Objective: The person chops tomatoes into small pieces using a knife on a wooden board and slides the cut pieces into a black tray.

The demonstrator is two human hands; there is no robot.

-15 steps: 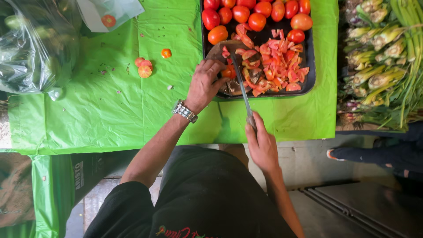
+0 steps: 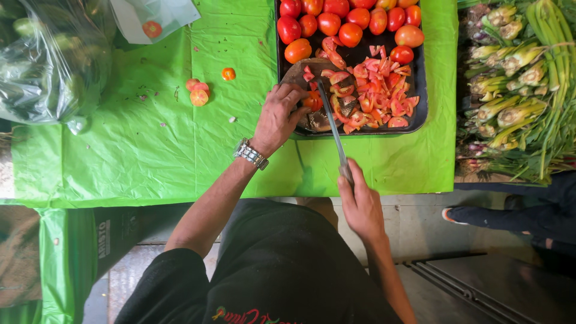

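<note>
A black tray [image 2: 421, 111] on the green-covered table holds whole red tomatoes [image 2: 336, 21] at the back and chopped tomato pieces [image 2: 378, 96] in front. A small round wooden board [image 2: 300, 72] lies in the tray's near left corner. My left hand [image 2: 277, 117], with a metal watch on the wrist, pins a tomato [image 2: 312, 102] on that board. My right hand [image 2: 359, 201] grips the handle of a long knife [image 2: 330, 123], whose blade reaches over the tray edge to the tomato beside my left fingers.
Tomato ends [image 2: 198, 93] and a small piece [image 2: 228, 74] lie on the green cover [image 2: 150, 144]. A clear bag of vegetables [image 2: 48, 60] sits far left, a white bag [image 2: 153, 18] behind. Bundled green stalks [image 2: 522, 90] lie right. Another person's foot [image 2: 456, 214] is beside them.
The knife blade has shifted slightly on the tomato under my left hand; both hands stay in nearly the same place.
</note>
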